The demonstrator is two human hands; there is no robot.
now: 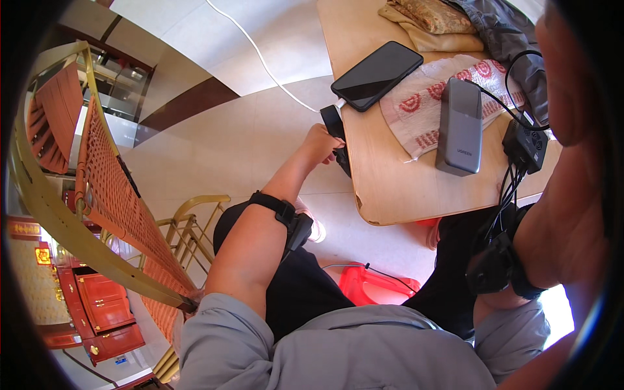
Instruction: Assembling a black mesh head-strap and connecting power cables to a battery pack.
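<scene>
My left hand (323,144) is at the left edge of the wooden table (390,195), its fingers curled closed on a black strap (331,121). Part of that dark item runs down along the table's side, and the fingers hide some of it. Just beyond it, a black smartphone (377,75) lies screen up near the table edge, with a white cable (260,58) reaching its near end. My right hand (564,84) is raised very close to the camera at the right, large and blurred; its fingers cannot be made out.
A grey power bank (460,127) rests on a red-and-white cloth (416,104). Beside it is a black box (525,143) with several cables. Folded fabric (435,23) lies at the back. A rattan chair (117,182) stands left; a red plastic object (374,286) is below.
</scene>
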